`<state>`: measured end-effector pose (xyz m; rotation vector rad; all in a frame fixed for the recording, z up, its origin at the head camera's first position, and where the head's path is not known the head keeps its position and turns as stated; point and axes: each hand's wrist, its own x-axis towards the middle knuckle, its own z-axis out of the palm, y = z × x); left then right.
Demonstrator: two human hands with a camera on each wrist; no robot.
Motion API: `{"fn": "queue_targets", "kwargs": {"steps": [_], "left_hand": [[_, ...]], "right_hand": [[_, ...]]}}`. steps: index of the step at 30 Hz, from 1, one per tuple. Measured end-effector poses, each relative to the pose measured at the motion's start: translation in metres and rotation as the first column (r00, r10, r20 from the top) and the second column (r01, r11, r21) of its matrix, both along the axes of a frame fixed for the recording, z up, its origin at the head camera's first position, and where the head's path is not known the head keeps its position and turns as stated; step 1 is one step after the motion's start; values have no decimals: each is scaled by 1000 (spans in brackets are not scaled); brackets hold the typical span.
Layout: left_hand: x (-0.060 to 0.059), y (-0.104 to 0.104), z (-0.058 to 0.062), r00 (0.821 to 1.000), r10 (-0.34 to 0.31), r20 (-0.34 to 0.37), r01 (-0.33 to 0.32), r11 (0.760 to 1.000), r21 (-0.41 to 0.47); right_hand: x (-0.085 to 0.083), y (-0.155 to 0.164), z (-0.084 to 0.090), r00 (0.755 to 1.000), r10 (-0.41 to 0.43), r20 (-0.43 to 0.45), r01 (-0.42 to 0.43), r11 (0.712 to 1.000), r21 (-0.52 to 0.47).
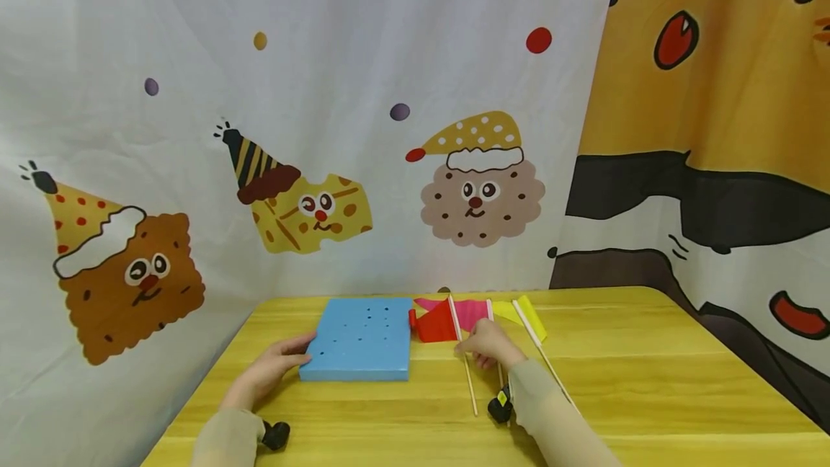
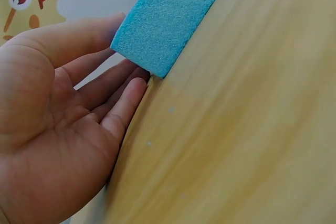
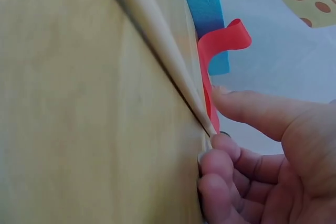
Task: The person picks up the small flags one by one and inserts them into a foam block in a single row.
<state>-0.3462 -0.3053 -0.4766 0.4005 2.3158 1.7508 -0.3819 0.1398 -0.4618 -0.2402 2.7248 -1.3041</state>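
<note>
A light-blue foam block (image 1: pixel 363 359) with small holes in its top lies flat on the table. My left hand (image 1: pixel 269 370) rests at the block's left edge; in the left wrist view the thumb and fingers (image 2: pixel 89 35) touch its corner, loosely bent. My right hand (image 1: pixel 488 343) is over the small flags to the right. The red flag (image 1: pixel 437 324) has a thin wooden stick (image 3: pixel 163 45); my index fingertip touches it, while the thumb (image 3: pixel 247 109) stands apart from the index finger. Beside it lie a pink flag (image 1: pixel 471 312) and a yellow flag (image 1: pixel 533 317).
The wooden table (image 1: pixel 648 366) runs to a back edge against a white cloth (image 1: pixel 337 34) printed with cartoon snacks. The yellow flag's stick (image 1: pixel 558 377) slants under the right forearm. A black wrist camera (image 1: pixel 499 407) hangs below the right sleeve.
</note>
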Motion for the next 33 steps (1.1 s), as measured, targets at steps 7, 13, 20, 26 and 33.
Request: {"fn": "queue_targets", "kwargs": {"steps": [7,13,20,26,33], "left_hand": [[0,2,0,1000,-3,3,3,1000,4],[2,4,-4,1000,16,14,-16,1000,15],[4,4,-4,998,53,13,-54,998,18],[5,6,-2,998,63,8,-63,998,3],[4,6,-2,997,77,22,-77,997,5]], "right_hand": [[3,1,-2,999,12,-48,-10,999,46],[6,1,-7,995,35,-89,-29,997,67],[4,1,-9,995,28,-97,-22,998,56],[5,1,-5,996,-22,-83,23,1000,13],[4,6,-2,998,-56,-41,53,996,-77]]}}
